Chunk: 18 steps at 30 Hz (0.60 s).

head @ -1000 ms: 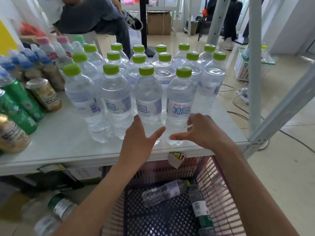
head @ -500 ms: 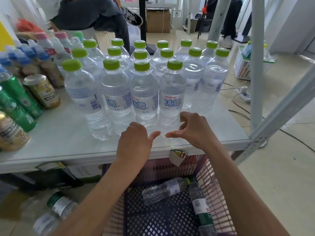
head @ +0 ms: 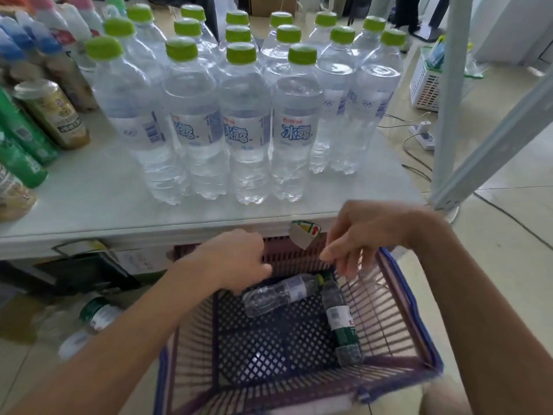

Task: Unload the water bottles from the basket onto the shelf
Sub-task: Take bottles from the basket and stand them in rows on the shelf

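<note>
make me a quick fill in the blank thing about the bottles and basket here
1. The clear bottle and the green-labelled bottle both lie on their sides in the ___.
2. The upright water bottles on the shelf all have ___ caps.
3. The right hand hangs nearest the clear bottle's ___ end.

Missing words: basket; green; cap

- Left forearm point(head: 134, 324): bare all the way from wrist to the bottom edge of the view.
- Right forearm point(head: 478, 310): likewise bare, from wrist to frame edge.
- Left grip point(head: 236, 259) and right grip point(head: 359, 235): uncovered, bare-fingered.
</note>
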Available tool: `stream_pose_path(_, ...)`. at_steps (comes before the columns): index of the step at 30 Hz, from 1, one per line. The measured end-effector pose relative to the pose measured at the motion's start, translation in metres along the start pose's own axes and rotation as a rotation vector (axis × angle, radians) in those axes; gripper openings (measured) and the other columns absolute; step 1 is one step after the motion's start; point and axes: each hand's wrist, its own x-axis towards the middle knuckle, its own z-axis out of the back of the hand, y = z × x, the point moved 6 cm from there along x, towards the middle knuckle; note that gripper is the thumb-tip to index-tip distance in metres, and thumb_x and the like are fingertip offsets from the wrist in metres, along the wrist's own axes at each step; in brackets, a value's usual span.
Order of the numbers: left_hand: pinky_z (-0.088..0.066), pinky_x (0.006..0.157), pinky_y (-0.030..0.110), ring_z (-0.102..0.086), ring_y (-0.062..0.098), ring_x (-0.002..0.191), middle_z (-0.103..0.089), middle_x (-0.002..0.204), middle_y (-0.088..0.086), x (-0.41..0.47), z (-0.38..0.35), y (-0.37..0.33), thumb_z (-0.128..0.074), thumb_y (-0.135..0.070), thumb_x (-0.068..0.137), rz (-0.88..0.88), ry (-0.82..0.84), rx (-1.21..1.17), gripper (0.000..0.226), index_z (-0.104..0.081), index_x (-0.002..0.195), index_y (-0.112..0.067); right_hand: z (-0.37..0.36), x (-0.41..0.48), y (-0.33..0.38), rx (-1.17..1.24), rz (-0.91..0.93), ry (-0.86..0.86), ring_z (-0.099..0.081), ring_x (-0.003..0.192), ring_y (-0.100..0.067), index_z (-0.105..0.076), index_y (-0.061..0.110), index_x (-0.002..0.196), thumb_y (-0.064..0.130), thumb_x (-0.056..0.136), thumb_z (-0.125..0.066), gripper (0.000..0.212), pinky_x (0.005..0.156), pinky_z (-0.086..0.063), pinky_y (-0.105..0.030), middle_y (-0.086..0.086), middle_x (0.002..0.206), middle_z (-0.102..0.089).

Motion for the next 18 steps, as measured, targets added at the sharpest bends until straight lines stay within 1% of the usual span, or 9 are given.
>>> stream_pose_path(2,-0.047,0.047,0.024,-0.065,0.012,0.055,-0.067,0.063,-0.002,0.001,-0.048,-0.011,-0.056,-0.042,0.091,-0.094,0.221,-0.05,0.036,-0.059,0.068,-0.014,-0.027,0.016,-0.042,-0.069,-0.152,0.104,-0.082,0.081,-0.021,-0.082,0.014,0.095,0.015,0.096,-0.072,0.009,0.062,-0.062,-0.022,-0.01,0.092,-0.083)
stream_pose_path(4,-0.051,0.055,0.025,-0.069,0.017,0.063,-0.069,0.067,-0.002,0.015,-0.1,-0.008,-0.057,-0.036,0.092,-0.101,0.363,-0.104,0.028,-0.061,0.074,-0.014,-0.053,0.039,-0.085,-0.268,-0.3,0.145,-0.079,0.086,-0.022,-0.074,0.011,0.12,0.004,0.098,-0.067,0.025,0.068,-0.063,-0.025,-0.01,0.103,-0.08)
stream_pose_path(7,-0.043,0.062,0.027,-0.066,0.024,0.081,-0.059,0.079,0.001,0.051,-0.159,0.015,-0.06,-0.038,0.095,-0.072,0.288,-0.082,0.026,-0.055,0.082,-0.015,-0.081,0.071,-0.121,-0.449,-0.374,-0.005,-0.077,0.092,-0.021,-0.068,0.014,0.123,0.015,0.097,-0.069,0.026,0.062,-0.058,-0.024,-0.002,0.094,-0.071)
stream_pose_path(9,-0.043,0.061,0.025,-0.069,0.027,0.094,-0.062,0.094,0.004,0.075,-0.191,0.034,-0.063,-0.045,0.093,0.005,0.197,-0.2,0.03,-0.057,0.094,-0.016,-0.095,0.086,-0.141,-0.423,-0.44,-0.085,-0.074,0.092,-0.02,-0.061,0.01,0.136,0.026,0.095,-0.074,0.046,0.055,-0.052,-0.02,-0.005,0.104,-0.069)
stream_pose_path(11,-0.053,0.083,0.027,-0.065,0.026,0.11,-0.063,0.121,0.006,0.095,-0.221,0.042,-0.066,-0.056,0.087,0.063,0.172,-0.263,0.053,-0.06,0.122,-0.017,-0.101,0.094,-0.161,-0.432,-0.525,-0.086,-0.071,0.106,-0.027,-0.052,0.007,0.146,0.038,0.092,-0.077,0.067,0.061,-0.051,-0.024,-0.014,0.135,-0.064)
stream_pose_path(13,-0.048,0.104,0.031,-0.057,0.027,0.127,-0.054,0.145,0.009,0.106,-0.248,0.042,-0.078,-0.055,0.079,0.12,0.232,-0.217,0.081,-0.05,0.145,-0.018,-0.101,0.096,-0.173,-0.323,-0.554,-0.117,-0.071,0.1,-0.026,-0.05,0.004,0.148,0.038,0.092,-0.078,0.071,0.051,-0.049,-0.024,-0.017,0.142,-0.061)
stream_pose_path(15,-0.04,0.112,0.035,-0.045,0.03,0.139,-0.041,0.156,0.008,0.108,-0.263,0.037,-0.086,-0.056,0.069,0.198,0.213,-0.166,0.103,-0.039,0.152,-0.018,-0.097,0.108,-0.181,-0.225,-0.51,-0.201,-0.067,0.106,-0.026,-0.048,0.008,0.15,0.033,0.094,-0.076,0.067,0.048,-0.051,-0.022,-0.014,0.143,-0.059)
stream_pose_path(17,-0.041,0.112,0.039,-0.047,0.031,0.137,-0.044,0.152,0.008,0.106,-0.269,0.031,-0.082,-0.068,0.06,0.241,0.174,-0.086,0.107,-0.044,0.148,-0.02,-0.103,0.122,-0.179,-0.216,-0.468,-0.21,-0.062,0.121,-0.027,-0.043,0.014,0.155,0.031,0.095,-0.073,0.068,0.078,-0.061,-0.025,-0.013,0.148,-0.054)
stream_pose_path(18,-0.044,0.109,0.038,-0.052,0.029,0.132,-0.05,0.148,0.009,0.104,-0.272,0.028,-0.08,-0.072,0.057,0.255,0.175,-0.082,0.106,-0.05,0.144,-0.019,-0.109,0.129,-0.182,-0.249,-0.476,-0.196,-0.058,0.128,-0.029,-0.042,0.015,0.156,0.031,0.095,-0.072,0.069,0.094,-0.058,-0.031,-0.013,0.149,-0.052)
